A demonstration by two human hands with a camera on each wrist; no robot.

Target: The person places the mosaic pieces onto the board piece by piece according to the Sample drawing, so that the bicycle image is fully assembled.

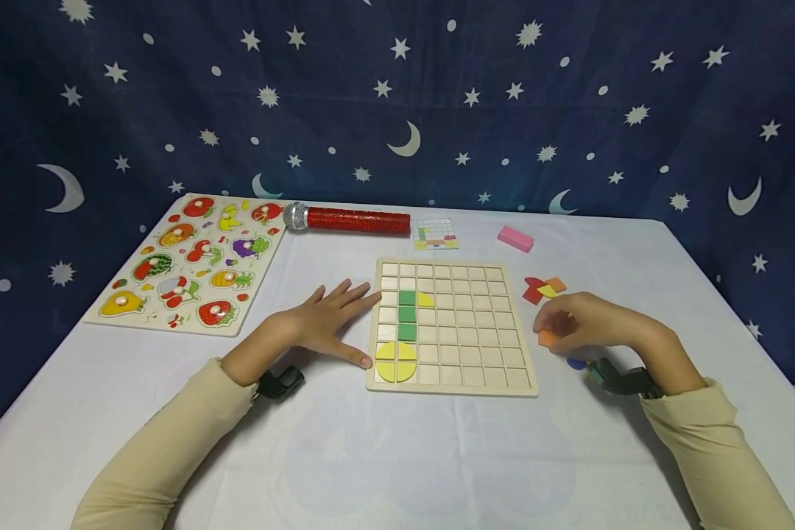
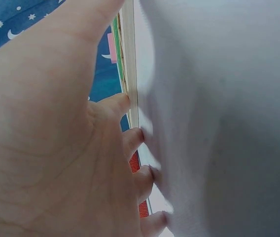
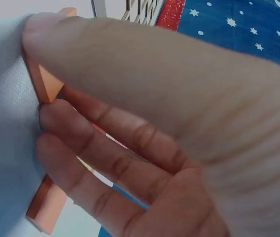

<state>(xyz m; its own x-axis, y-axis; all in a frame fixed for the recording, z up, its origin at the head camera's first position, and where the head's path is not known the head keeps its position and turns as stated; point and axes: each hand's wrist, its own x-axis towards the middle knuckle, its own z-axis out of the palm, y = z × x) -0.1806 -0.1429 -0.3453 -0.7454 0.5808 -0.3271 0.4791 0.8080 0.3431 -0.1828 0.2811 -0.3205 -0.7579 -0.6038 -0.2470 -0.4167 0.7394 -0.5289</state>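
Note:
A wooden grid board (image 1: 464, 316) lies on the table between the hands. Green square tiles (image 1: 407, 314) form a column on it, above yellow quarter-round tiles (image 1: 405, 370) that make a circle; one more yellow tile (image 1: 425, 299) sits beside the top green one. The left hand (image 1: 324, 322) is spread, with thumb and a fingertip touching the board's left edge. Right of the board, the right hand (image 1: 592, 322) pinches an orange tile (image 3: 45, 83) between thumb and fingers. Another orange tile (image 3: 49, 205) lies beyond those fingers. A blue tile (image 1: 576, 364) is partly hidden below the right hand.
Loose red tiles (image 1: 533, 291) and an orange tile (image 1: 556, 284) lie just behind the right hand. At the back are a pink block (image 1: 515, 238), a small pattern card (image 1: 435, 234) and a red glittery microphone (image 1: 358, 221). A fruit puzzle board (image 1: 241, 313) lies at the left.

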